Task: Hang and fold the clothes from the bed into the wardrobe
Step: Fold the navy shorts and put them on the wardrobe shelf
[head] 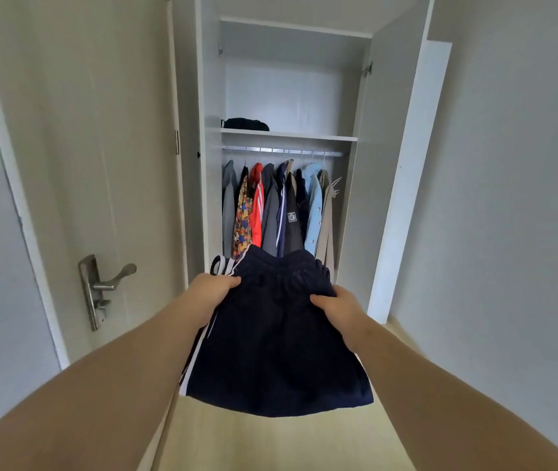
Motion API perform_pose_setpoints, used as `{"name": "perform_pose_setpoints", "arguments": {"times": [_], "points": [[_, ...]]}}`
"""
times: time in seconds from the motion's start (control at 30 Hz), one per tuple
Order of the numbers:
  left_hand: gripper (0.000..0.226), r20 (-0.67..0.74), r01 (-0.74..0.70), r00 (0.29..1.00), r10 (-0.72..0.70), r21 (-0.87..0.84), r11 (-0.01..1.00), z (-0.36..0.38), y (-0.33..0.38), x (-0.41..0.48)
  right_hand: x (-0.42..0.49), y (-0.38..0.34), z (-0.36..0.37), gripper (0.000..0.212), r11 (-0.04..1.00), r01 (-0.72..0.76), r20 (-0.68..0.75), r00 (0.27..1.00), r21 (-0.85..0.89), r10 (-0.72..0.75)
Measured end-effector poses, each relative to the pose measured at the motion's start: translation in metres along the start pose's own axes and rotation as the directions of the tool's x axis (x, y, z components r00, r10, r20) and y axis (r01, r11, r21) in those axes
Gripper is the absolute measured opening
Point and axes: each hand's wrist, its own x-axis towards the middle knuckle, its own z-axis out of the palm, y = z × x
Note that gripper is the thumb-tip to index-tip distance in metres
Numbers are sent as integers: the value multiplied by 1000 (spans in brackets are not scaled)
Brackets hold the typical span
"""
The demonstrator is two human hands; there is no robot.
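Note:
I hold folded dark navy shorts [270, 351] with white side stripes in front of the open wardrobe [209, 198]. My left hand [211, 292] grips their left edge near the waistband. My right hand [337, 305] grips the right edge, thumb on top. The shorts hang flat between both hands, below the hanging rail [282, 151]. Several garments [277, 209] hang on that rail. A dark folded item [245, 124] lies on the shelf [304, 134] above the rail.
A closed room door with a metal lever handle [107, 283] stands at the left. The wardrobe's right door [406, 181] is swung open against a white wall. Light wooden floor [270, 443] lies below.

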Motion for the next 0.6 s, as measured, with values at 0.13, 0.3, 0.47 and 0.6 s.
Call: {"name": "perform_pose_setpoints", "arguments": {"times": [0.13, 0.3, 0.47, 0.6], "points": [[40, -9, -42, 999, 42, 21, 999, 47, 60, 84, 113, -29, -28, 32, 1000, 10, -15, 1000, -13, -10], [45, -39, -77, 996, 78, 23, 997, 71, 110, 164, 208, -62, -37, 26, 997, 74, -9, 997, 7, -74], [47, -18, -158, 987, 159, 21, 987, 90, 160, 236, 283, -86, -45, 19, 991, 127, -60, 990, 38, -125], [47, 3, -158, 987, 158, 14, 987, 104, 184, 296, 346, -102, -50, 17, 988, 148, -69, 987, 40, -145]]}}
